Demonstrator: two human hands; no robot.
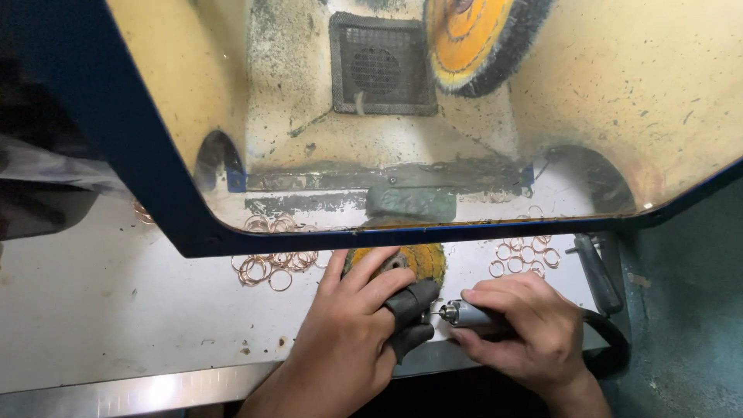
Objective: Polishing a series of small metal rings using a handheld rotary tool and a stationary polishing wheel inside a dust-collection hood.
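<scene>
Both hands sit low at the front edge of the tabletop (116, 310), right under the camera. Left hand (348, 333) first: its grip is clenched, thumb and forefinger in dark finger guards (410, 306), pinching something too small to make out, presumably one of the rings. Just beyond its fingers sits a yellow buffing wheel (422, 259). Right hand (526, 325) wraps firmly around a grey rotary handpiece (472, 315), its tip aimed straight at the guarded fingertips, almost touching them. A black cable (611, 340) loops off to the right.

Progress, judged from the layout: a loose heap of copper rings (267, 267) lies left of the hands, and a neater spread of rings (526, 255) lies right. Which pile is finished I cannot tell, but plenty sits on both sides.

Surface is white, scuffed, speckled with dust. Above, a blue-framed shield (155, 193) fronts a grimy polishing booth, with a vent grille (383, 66) at the back and a second wheel (480, 42) overhead.
</scene>
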